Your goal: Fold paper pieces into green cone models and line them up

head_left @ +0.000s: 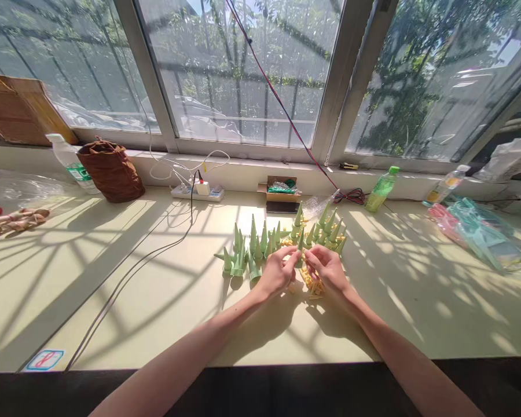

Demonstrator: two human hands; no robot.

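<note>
Pinching a cone (301, 241) tip-up, the left hand (279, 270) is just beside the right hand (329, 267), whose hold I cannot tell. The cone seems light and stiff, perhaps smooth; its wide base offers better grip. Yellow pieces (315, 288) lie below.

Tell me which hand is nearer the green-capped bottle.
Right. The right hand is nearer the person and left of the green-capped bottle; the left hand is farther left.
</note>
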